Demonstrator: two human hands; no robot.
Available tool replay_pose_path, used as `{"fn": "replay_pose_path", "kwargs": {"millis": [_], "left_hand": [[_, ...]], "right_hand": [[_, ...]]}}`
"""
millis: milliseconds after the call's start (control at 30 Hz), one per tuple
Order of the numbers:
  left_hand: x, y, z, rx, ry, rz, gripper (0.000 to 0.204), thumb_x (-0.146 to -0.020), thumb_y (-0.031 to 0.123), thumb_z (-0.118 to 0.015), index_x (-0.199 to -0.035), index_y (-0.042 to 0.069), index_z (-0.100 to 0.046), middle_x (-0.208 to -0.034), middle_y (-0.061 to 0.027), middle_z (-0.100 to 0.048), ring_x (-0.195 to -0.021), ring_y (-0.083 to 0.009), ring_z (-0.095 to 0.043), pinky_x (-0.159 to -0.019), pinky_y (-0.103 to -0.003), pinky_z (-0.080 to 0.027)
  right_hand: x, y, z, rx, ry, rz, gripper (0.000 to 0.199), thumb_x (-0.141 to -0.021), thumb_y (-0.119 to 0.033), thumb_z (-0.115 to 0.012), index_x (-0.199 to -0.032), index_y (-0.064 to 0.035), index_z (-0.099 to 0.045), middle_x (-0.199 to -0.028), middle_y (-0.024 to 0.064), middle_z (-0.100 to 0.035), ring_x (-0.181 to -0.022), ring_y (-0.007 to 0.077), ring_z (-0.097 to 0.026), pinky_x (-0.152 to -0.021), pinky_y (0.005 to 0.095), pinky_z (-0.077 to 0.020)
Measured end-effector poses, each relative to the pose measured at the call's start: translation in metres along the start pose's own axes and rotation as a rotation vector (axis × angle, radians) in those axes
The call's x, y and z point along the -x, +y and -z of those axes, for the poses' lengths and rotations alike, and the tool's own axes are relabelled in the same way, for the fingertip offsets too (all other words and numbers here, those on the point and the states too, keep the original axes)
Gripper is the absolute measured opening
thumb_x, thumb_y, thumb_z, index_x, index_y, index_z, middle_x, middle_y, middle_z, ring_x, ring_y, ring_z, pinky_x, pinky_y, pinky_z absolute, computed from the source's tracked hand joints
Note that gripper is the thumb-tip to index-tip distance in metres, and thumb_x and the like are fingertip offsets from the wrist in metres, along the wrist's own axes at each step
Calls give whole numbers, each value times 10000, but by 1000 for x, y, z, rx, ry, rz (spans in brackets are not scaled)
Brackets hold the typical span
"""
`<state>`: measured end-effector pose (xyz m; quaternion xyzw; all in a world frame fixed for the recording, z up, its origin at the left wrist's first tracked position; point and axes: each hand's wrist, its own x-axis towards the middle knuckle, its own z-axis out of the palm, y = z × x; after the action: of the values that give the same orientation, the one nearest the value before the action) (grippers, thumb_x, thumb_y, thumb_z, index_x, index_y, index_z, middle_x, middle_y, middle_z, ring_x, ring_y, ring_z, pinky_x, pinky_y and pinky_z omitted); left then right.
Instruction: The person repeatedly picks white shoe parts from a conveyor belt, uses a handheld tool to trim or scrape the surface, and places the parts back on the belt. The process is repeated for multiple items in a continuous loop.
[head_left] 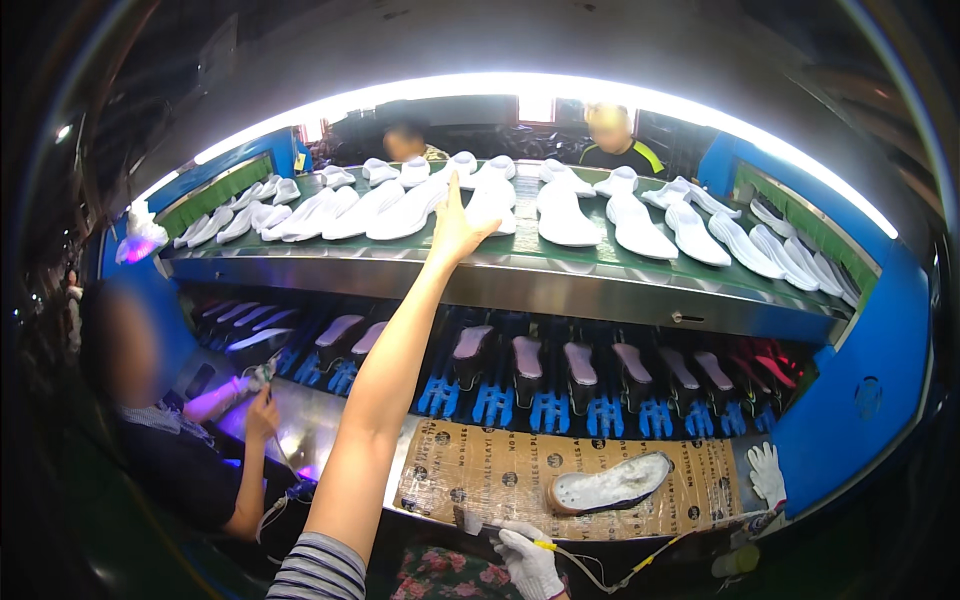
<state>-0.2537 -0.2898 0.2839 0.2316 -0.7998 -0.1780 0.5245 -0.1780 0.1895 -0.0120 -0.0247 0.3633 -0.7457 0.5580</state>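
My left hand (462, 228), bare, reaches up to the upper shelf with its fingers spread. It overlaps a white shoe sole (494, 195); whether it touches the sole is unclear. Low in the view, my right hand (530, 562) wears a white glove and is closed around a flat brush (468, 521) with a dark handle, a thin tube running off beside it. Just beyond the right hand, a shoe upper (612, 484) with a white-coated underside lies bottom up on printed brown cardboard (440, 455).
Many white soles (570, 215) line the green upper belt (600, 258). Below, shoes with pinkish bottoms (527, 357) sit upside down on blue holders (550, 412). A white glove (766, 475) rests at right. One co-worker (165, 430) works at left; two people are behind the belt.
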Motion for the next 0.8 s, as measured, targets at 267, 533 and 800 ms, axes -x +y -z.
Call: {"fn": "replay_pose_path", "kwargs": {"millis": [267, 533, 800], "left_hand": [[44, 37, 31, 229, 62, -26, 1020, -796, 393, -861, -1590, -18, -370, -1533, -296, -447, -1473, -414, -385, -1237, -479, -318], [77, 2, 173, -172, 342, -175, 368, -875, 140, -732, -1236, 65, -735, -1184, -139, -710, -1029, -264, -681, -894, -372, -541], [28, -141, 306, -569, 562, -97, 271, -931, 123, -609, -1152, 53, -750, -1102, -176, -694, -1055, -371, -651, -945, -453, -512]], "right_hand": [[0, -5, 10, 30, 50, 35, 220, -890, 56, -727, -1110, 69, -733, -1087, 176, -764, -837, 219, -736, -715, 283, -600], [10, -12, -33, 198, 21, -43, 122, -928, -5, -699, -1040, -55, -705, -984, 68, -723, -847, 186, -676, -772, 317, -572], [-2, -10, -52, 203, -22, -68, 126, -927, 7, -685, -1032, -60, -702, -977, 71, -717, -883, 176, -664, -799, 312, -555]]}}
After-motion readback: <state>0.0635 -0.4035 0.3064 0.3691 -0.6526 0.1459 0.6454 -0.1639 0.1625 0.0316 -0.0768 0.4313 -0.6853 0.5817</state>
